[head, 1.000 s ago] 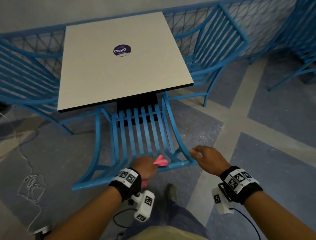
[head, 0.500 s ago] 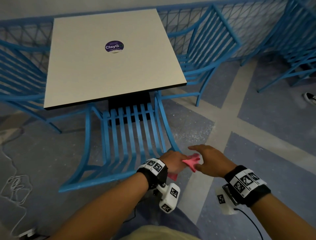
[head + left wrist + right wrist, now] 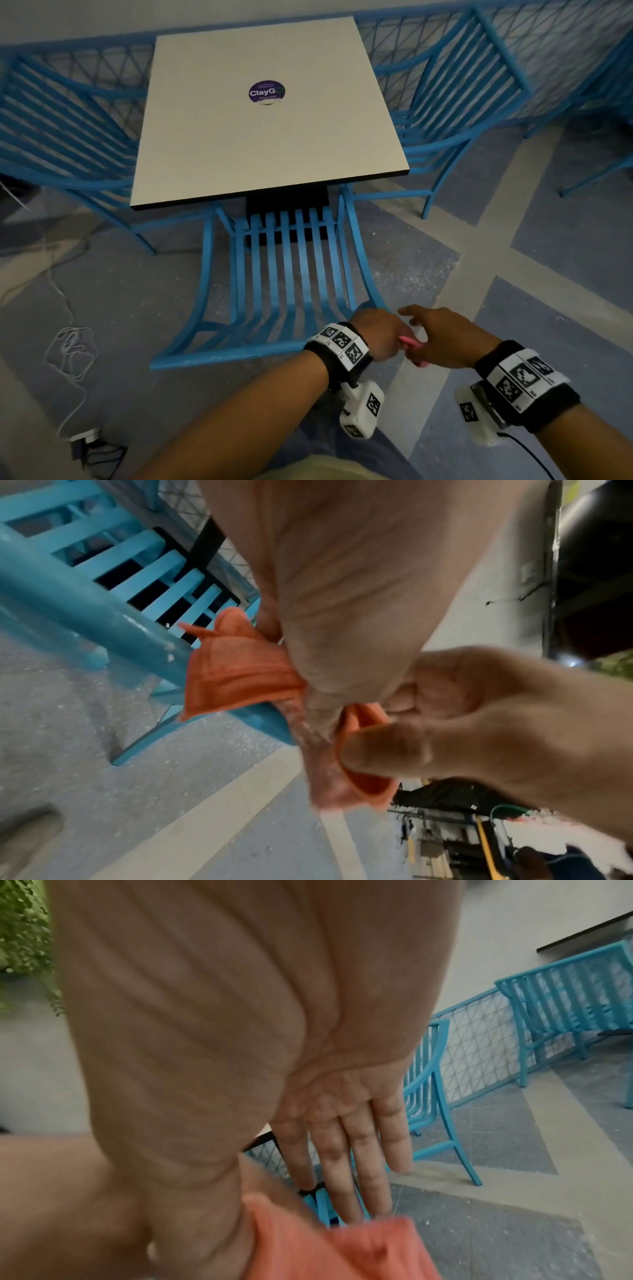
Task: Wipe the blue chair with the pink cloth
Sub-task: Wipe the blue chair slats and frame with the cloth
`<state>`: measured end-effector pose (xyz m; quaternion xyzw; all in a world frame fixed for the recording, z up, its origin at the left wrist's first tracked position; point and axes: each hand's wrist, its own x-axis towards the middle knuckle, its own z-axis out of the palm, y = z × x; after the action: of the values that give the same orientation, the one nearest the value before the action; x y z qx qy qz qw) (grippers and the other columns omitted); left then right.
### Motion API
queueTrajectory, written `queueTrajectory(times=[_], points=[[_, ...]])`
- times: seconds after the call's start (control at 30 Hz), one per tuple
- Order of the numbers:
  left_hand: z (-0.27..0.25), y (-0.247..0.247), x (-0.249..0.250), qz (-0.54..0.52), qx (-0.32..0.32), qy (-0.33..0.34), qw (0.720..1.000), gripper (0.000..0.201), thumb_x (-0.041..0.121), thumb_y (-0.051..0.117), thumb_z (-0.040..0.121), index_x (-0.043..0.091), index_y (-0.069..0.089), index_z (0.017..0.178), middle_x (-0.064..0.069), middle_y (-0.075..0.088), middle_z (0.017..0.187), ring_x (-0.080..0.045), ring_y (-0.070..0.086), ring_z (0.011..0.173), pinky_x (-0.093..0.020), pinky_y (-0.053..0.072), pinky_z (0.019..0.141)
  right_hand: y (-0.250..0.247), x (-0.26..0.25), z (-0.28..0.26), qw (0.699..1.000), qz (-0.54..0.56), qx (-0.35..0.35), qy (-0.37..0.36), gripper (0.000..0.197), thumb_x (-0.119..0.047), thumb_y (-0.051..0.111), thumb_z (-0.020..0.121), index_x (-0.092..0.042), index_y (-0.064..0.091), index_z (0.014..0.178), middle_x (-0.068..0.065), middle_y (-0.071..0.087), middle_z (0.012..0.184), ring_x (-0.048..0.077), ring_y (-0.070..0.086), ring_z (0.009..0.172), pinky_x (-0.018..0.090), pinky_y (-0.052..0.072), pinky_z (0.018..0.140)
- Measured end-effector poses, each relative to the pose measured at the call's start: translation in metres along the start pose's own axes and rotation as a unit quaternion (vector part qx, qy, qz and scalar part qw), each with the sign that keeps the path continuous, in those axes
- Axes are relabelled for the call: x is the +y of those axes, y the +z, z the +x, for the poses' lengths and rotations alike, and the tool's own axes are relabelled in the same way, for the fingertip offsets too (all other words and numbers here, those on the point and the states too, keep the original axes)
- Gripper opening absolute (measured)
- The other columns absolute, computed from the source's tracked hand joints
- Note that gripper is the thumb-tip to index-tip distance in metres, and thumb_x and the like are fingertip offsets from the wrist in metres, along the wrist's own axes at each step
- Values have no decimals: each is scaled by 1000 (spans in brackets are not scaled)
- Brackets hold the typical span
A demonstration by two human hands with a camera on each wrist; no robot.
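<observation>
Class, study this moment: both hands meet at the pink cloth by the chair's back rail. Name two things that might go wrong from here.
1. The cloth is bunched in the left hand while the right hand pinches only its lower edge, so it might slip and fall to the floor during a handover.
2. Crumpled like this, the cloth may touch little of the chair and miss its slats.

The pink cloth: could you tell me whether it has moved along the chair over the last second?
Yes. The pink cloth has travelled rightward along the blue chair's top rail to its right corner, where the left hand grips it and the right hand meets it.
</observation>
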<state>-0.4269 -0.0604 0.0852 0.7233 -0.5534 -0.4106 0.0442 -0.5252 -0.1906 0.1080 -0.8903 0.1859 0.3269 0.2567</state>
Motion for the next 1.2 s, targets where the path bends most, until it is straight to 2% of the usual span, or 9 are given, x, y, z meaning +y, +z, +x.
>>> queueTrajectory(times=[0.13,0.23,0.47,0.57,0.73,0.87,1.0,1.1,1.2], points=[[-13,-18,-7,-82,28,-12,996,28,22,58,103,26,76,124,-6,76,97,-23,71,66,-36,63,75,1,-14,4,997,60,-19,-38,28,-27,73,74,-29,57,97,-8,69,86,6,66,70,22,51,62],[-18,-38,-12,-97,54,-24,994,22,26,67,97,27,80,115,-6,79,84,-25,77,62,-38,67,70,-11,-23,7,993,105,7,-57,22,-31,75,78,-30,59,92,-9,69,78,1,64,60,18,48,56],[-25,-89,-36,-155,76,7,985,40,46,84,80,37,78,118,17,79,102,1,71,88,-28,59,85,-55,-23,-1,993,88,39,-64,14,-34,72,82,-26,69,92,-2,74,85,18,69,78,37,57,73],[-31,-105,-47,-183,124,-25,975,53,53,82,81,29,74,128,9,79,117,-2,72,101,-27,57,95,-60,-10,-16,994,71,70,-34,13,-36,67,86,-25,72,92,-2,74,83,18,68,77,33,54,70],[-49,-91,-77,-209,191,-62,957,40,57,69,92,30,79,120,11,78,120,-2,71,106,-29,57,98,-39,20,-35,983,80,143,81,53,-70,52,76,-19,68,73,3,71,67,19,67,62,33,53,62],[-66,-59,-104,-218,198,-71,953,37,57,62,96,29,82,112,12,79,117,8,68,92,-20,53,85,5,15,-31,968,101,176,147,36,-49,64,88,-22,60,64,1,65,61,26,68,64,31,48,59],[-92,-31,-123,-241,190,-98,947,33,62,58,96,42,81,84,15,80,105,7,69,90,-26,57,85,47,-18,-12,962,151,155,165,6,-19,61,84,-21,66,88,6,71,78,28,69,72,30,53,65],[-114,-10,-142,-258,196,-128,937,48,72,53,93,33,80,83,15,78,100,3,71,90,-32,58,90,63,-44,-5,962,171,143,160,26,-2,56,82,-27,53,88,10,61,94,22,59,70,22,48,64],[-147,8,-162,-278,213,-149,925,52,75,49,92,35,81,99,14,77,110,0,70,100,-37,58,99,79,-62,9,962,158,160,157,44,3,58,70,-20,62,108,13,44,106,26,60,76,21,53,64]])
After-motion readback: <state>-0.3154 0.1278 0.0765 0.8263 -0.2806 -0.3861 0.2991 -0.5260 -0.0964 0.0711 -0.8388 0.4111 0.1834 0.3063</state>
